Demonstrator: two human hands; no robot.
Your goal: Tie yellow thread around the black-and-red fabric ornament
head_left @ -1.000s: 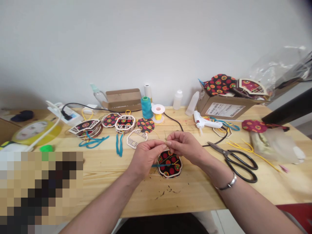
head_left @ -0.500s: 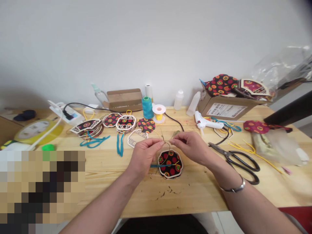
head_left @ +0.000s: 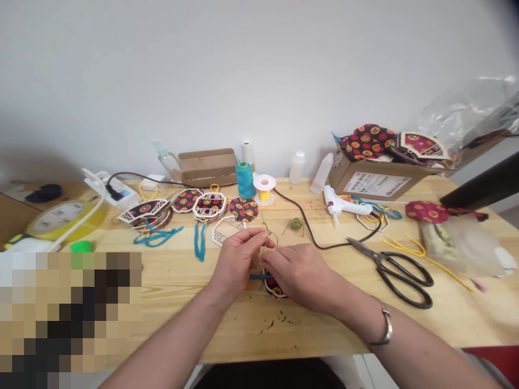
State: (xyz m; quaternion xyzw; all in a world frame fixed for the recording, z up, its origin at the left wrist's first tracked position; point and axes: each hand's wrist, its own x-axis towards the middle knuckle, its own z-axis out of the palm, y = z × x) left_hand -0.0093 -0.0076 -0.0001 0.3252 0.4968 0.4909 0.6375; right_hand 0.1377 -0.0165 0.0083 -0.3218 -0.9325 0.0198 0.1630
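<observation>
Between thumb and fingers, my left hand [head_left: 240, 256] pinches a thin olive-green cord [head_left: 277, 241], which makes a loop above the fingertips. My right hand [head_left: 302, 273] is closed near the lower part of the same cord, its fingertips pinched and partly hidden. Beneath it lies a patterned black-and-red ornament [head_left: 273, 290] with a pale wooden rim, mostly covered by the right hand. A teal cord [head_left: 259, 277] runs across the ornament's left side. A small ball of green cord [head_left: 295, 223] rests on the table beyond my hands.
Black-handled scissors [head_left: 399, 275] lie open on the right, with a white glue gun [head_left: 346, 205] behind them. Thread spools, a teal one [head_left: 245, 181] and a yellow one [head_left: 264, 194], stand at the back. Finished ornaments [head_left: 210, 205] lie left; a cardboard box [head_left: 371, 181] stands back right.
My right hand has moved down and left, now covering much of the ornament and uncovering the green cord ball. My left hand stays nearly in place with the cord.
</observation>
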